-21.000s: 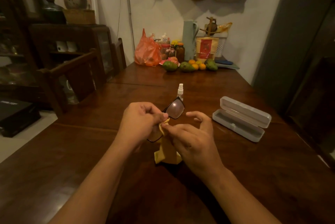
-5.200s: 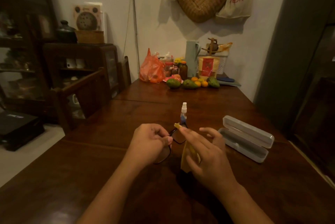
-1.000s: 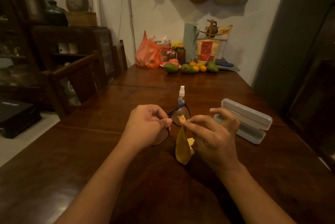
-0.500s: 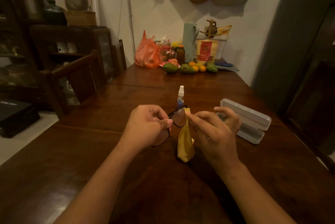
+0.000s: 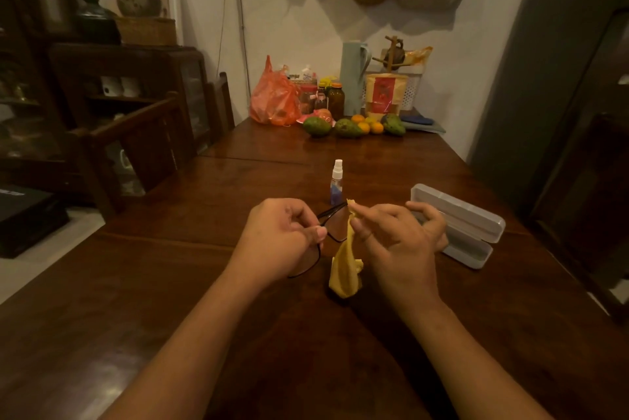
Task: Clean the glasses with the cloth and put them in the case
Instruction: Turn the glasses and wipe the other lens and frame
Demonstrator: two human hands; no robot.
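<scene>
My left hand (image 5: 277, 242) pinches the black-framed glasses (image 5: 332, 227) at the bridge, holding them above the wooden table (image 5: 204, 300). My right hand (image 5: 398, 242) pinches the top of the yellow cloth (image 5: 344, 270) against the far rim of the right lens. The cloth hangs down from my fingers to near the table. The clear plastic case (image 5: 466, 225) lies open just right of my right hand, partly hidden by my fingers.
A small spray bottle (image 5: 336, 182) stands just beyond the glasses. Fruit (image 5: 350, 126), jars, an orange bag (image 5: 274, 101) and a pale jug (image 5: 354, 77) crowd the table's far end by the wall. Wooden chairs (image 5: 136, 144) stand along the left side.
Over the last second my right hand slid the cloth from the lens's near side up to its far rim. My left hand kept its hold on the glasses.
</scene>
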